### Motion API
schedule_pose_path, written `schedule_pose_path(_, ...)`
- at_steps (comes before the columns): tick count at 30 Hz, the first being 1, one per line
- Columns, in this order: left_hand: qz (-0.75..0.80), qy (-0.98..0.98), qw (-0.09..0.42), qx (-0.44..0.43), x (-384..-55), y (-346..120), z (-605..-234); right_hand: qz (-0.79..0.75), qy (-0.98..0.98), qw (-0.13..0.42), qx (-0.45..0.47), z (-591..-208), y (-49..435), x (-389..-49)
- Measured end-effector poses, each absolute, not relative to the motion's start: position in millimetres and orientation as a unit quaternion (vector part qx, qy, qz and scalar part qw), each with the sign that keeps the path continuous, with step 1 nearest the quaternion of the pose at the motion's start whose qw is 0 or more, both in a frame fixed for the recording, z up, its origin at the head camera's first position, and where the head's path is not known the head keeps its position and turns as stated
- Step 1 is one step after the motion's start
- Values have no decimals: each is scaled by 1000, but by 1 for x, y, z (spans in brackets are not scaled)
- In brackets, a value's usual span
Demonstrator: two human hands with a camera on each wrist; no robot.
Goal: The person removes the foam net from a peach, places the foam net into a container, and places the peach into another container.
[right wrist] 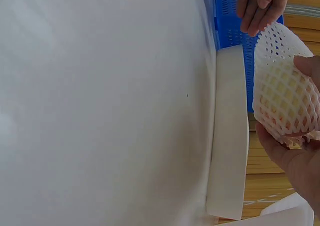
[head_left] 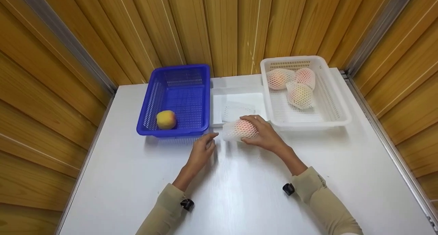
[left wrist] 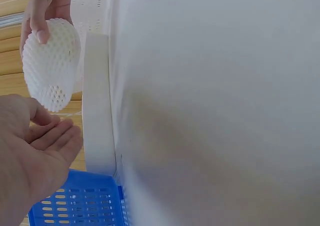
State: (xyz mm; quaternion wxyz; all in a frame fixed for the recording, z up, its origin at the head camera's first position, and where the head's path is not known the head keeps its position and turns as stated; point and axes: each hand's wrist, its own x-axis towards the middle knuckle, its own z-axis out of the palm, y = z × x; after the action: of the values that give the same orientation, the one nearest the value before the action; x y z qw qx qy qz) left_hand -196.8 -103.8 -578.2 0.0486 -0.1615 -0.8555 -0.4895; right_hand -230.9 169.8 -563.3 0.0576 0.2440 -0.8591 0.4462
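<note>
My right hand (head_left: 263, 134) grips a round yellow-and-red fruit (head_left: 247, 128) in a white foam net (right wrist: 272, 48), fingers on one side and thumb on the other. The net's loose end points left, toward my left hand (head_left: 202, 151). That hand holds nothing; its fingers are loosely bent close to the net's end, in front of the blue basket (head_left: 207, 120). In the left wrist view, the net (left wrist: 50, 65) hangs just beyond the left fingertips. A bare yellow-and-red fruit (head_left: 166, 120) lies in the blue basket's near left corner.
At the back right stands a white basket (head_left: 311, 124) holding 3 fruits in foam nets (head_left: 300, 95). Between the baskets sits a shallow white tray (head_left: 216, 113) with pale mesh (head_left: 237, 112) inside. Wood-patterned walls (head_left: 219, 29) border the white table (head_left: 239, 194) behind and on both sides.
</note>
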Motion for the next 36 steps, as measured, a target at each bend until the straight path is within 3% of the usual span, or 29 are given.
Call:
schedule_pose_path(10,-642,-751,76,-136,-199,-90,-568,466,-849,48,243,-550,164,-218)
schedule_pose_path(19,-654,-748,54,-101,-198,-79,-559,475,-835,47,274,-540,159,-207)
schedule_pose_path(26,-686,-720,3,-105,-195,-74,-555,469,-836,44,282,-536,156,-202)
schedule_pose_path(36,-682,-722,-12,-115,-191,-67,-553,466,-835,45,288,-534,156,-196)
